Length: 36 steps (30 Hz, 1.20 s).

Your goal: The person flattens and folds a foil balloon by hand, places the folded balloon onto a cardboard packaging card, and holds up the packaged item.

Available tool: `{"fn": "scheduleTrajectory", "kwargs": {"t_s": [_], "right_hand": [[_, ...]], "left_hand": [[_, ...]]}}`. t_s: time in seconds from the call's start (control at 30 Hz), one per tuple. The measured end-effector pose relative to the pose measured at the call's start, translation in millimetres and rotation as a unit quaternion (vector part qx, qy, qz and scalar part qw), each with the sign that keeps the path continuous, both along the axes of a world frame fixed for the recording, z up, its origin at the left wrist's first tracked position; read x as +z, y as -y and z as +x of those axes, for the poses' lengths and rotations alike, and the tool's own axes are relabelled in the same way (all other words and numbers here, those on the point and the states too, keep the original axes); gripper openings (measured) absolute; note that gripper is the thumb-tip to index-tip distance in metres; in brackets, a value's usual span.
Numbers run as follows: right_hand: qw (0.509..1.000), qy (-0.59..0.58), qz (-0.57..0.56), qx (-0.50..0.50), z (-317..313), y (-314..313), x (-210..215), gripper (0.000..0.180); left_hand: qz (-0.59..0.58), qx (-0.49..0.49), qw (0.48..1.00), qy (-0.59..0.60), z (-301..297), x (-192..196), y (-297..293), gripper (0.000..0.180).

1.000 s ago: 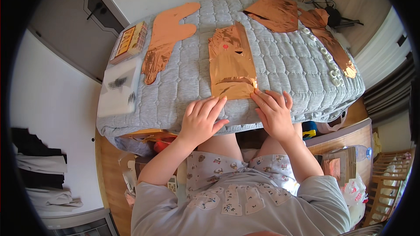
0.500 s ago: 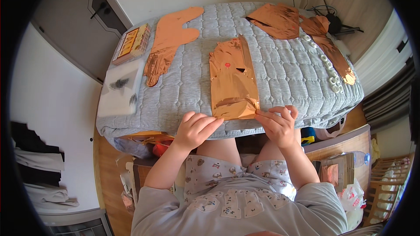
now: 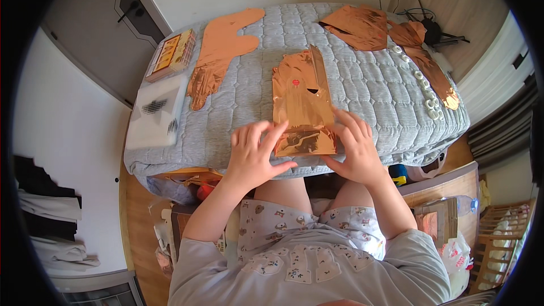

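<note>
In front of me on the quilted grey mattress lies a folded copper-coloured foil balloon, flat, with a small red mark and a dark notch on it. Its near end is folded over into a shiny band. My left hand is spread at the left side of that band, fingertips by the fold and thumb stretched along the near edge. On the opposite side, my right hand is open too, its fingertips at the foil's right edge and its thumb close to the near corner.
On the mattress, another flat copper foil balloon lies at far left, beside a boxed stack and a clear plastic package. More foil balloons and a row of small white rings lie right. A black stand is behind.
Both hands have let go of the foil's near edge and opened, moving up along its sides. The near end now shows a folded-over band with a sharper crease.
</note>
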State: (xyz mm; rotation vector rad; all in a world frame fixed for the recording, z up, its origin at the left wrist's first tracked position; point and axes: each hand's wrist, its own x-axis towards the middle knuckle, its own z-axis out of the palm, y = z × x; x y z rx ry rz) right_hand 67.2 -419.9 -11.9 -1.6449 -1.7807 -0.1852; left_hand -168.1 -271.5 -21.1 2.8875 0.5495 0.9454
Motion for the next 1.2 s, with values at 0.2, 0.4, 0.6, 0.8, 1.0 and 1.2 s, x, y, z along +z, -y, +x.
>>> {"fn": "scheduleTrajectory", "kwargs": {"t_s": [0.2, 0.4, 0.6, 0.8, 1.0, 1.2], "right_hand": [[0.996, 0.036, -0.065, -0.055, 7, -15, 4, 0.082], [0.993, 0.048, -0.102, -0.038, 9, -13, 2, 0.074], [0.996, 0.014, -0.089, 0.011, 14, -5, -4, 0.056], [0.996, 0.027, -0.071, 0.043, 18, -10, 5, 0.049], [0.996, 0.008, -0.073, 0.052, 20, -17, 5, 0.043], [0.996, 0.031, -0.068, 0.046, 20, -20, 6, 0.043]], "left_hand": [[-0.024, 0.006, 0.998, -0.057, 12, 3, -17, 0.111], [-0.002, -0.007, 0.996, -0.088, 11, 2, -19, 0.109], [0.046, -0.038, 0.993, -0.106, 3, 0, -17, 0.08], [0.01, -0.063, 0.993, -0.099, 5, 0, -24, 0.057], [-0.042, -0.083, 0.994, -0.054, 10, 5, -26, 0.058], [-0.076, -0.106, 0.99, -0.059, 10, 4, -31, 0.056]]}}
